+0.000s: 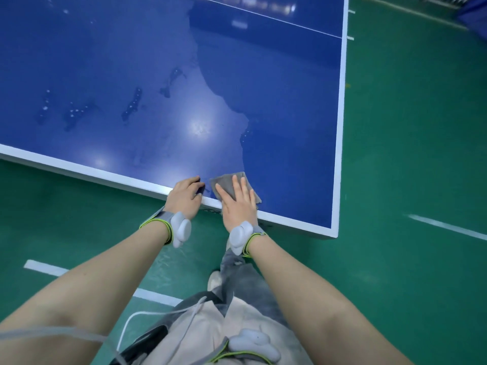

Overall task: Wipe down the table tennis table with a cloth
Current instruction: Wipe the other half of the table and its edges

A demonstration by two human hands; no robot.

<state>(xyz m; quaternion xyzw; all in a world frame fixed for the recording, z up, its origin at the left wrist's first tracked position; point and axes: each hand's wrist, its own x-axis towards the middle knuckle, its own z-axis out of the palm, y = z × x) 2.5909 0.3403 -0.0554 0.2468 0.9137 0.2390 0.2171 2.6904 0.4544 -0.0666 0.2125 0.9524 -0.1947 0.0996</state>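
A blue table tennis table (131, 75) with white edge lines fills the upper view; its near right corner is at the lower right. A grey cloth (228, 183) lies flat on the table close to the near edge. My right hand (238, 204) presses on the cloth with straight, spread fingers. My left hand (185, 197) rests on the table's near edge just left of the cloth, fingers bent over the rim, holding nothing. The table surface right of the cloth looks darker and wet; the left part shows streaks and droplets.
Green floor (408, 154) with white lines surrounds the table on the near and right sides. My legs and one shoe (214, 280) stand right below the table's edge. Sensor bands sit on both wrists.
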